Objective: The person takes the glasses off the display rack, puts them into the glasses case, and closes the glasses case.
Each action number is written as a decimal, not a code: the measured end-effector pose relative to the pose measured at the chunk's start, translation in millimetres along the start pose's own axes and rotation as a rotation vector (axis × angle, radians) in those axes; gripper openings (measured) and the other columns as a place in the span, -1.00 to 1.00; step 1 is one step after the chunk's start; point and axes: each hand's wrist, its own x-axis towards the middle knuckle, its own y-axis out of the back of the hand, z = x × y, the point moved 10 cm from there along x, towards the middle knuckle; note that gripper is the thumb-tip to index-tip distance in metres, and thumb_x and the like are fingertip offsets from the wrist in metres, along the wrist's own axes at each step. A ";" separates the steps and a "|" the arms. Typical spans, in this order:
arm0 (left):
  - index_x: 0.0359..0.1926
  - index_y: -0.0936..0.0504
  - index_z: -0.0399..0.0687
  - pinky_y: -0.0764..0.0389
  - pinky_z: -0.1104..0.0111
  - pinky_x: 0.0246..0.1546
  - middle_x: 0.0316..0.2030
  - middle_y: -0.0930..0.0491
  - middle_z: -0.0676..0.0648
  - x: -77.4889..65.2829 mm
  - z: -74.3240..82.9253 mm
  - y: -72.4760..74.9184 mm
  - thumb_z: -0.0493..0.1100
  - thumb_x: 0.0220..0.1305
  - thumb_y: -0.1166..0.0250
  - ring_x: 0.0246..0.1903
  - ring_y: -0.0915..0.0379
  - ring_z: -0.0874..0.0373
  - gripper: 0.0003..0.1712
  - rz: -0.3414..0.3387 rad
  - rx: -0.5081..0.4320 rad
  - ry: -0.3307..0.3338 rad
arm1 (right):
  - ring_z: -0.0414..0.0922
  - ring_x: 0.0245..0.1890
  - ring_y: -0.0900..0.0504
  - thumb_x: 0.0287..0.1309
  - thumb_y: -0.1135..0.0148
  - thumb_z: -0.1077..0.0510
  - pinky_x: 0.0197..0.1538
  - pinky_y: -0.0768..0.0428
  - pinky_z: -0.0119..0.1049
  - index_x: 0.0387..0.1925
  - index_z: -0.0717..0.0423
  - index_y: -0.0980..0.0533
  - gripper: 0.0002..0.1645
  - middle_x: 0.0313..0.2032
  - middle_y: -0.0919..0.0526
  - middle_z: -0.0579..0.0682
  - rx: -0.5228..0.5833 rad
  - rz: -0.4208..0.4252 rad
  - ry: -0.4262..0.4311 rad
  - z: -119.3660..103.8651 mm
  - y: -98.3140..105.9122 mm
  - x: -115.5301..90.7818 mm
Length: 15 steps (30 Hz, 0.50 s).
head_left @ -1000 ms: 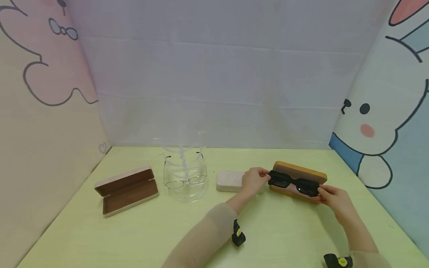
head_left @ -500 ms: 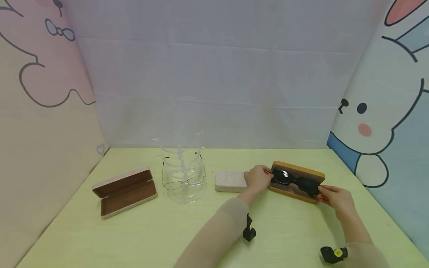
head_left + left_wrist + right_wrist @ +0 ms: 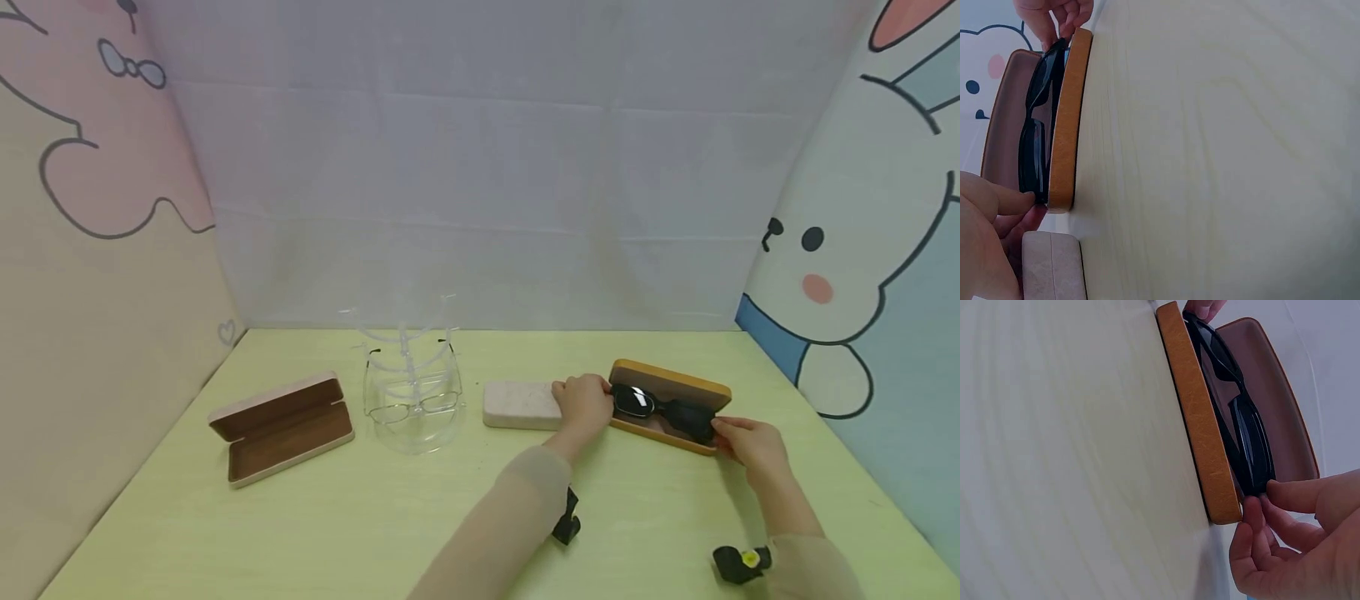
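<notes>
Black sunglasses [image 3: 663, 408] lie partly inside an open orange-brown glasses case [image 3: 667, 379], their lenses tilted up along its length. My left hand [image 3: 585, 406] pinches their left end between thumb and fingers; the right hand [image 3: 753, 446] pinches the right end. The right wrist view shows the right thumb on the frame's corner, with the fingers curled beneath at the end of the case [image 3: 1197, 419]. In the left wrist view, the left thumb presses the frame's near corner. Beside the left hand sits a closed pale glasses case [image 3: 521, 406].
At the left stands an open pale case [image 3: 288, 437] with a brown lining. A clear display stand [image 3: 408, 375] carries thin-rimmed eyeglasses [image 3: 416, 407] to the left of the closed case. Walls with cartoon drawings border the table [image 3: 337, 533] on both sides.
The sunglasses have come down from above the orange-brown case into its opening, with both hands still holding their ends. My left forearm has shifted right.
</notes>
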 end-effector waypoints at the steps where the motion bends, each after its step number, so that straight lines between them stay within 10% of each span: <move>1: -0.39 -0.69 0.20 -0.17 0.25 -0.11 -0.39 -0.64 0.23 -0.5 1.4 0.4 -0.06 0.06 -0.31 -0.35 -0.42 0.21 -0.94 0.002 0.019 -0.005 | -0.40 -0.59 -0.49 0.22 -0.02 0.17 -0.44 -0.54 -0.50 0.10 0.62 -0.23 -0.40 -0.59 -0.48 -0.27 0.001 0.007 0.005 -0.1 0.7 0.1; 15: -0.45 -0.68 0.32 -0.18 0.32 -0.23 -0.43 -0.61 0.27 -2.2 6.3 0.3 -0.04 -0.04 -0.35 -0.43 -0.35 0.24 -0.93 0.026 0.188 -0.029 | -0.36 -0.63 -0.47 0.15 -0.09 0.11 -0.50 -0.49 -0.48 -0.01 0.55 -0.38 -0.44 -0.69 -0.52 -0.24 -0.099 0.083 -0.032 -0.3 9.4 -3.4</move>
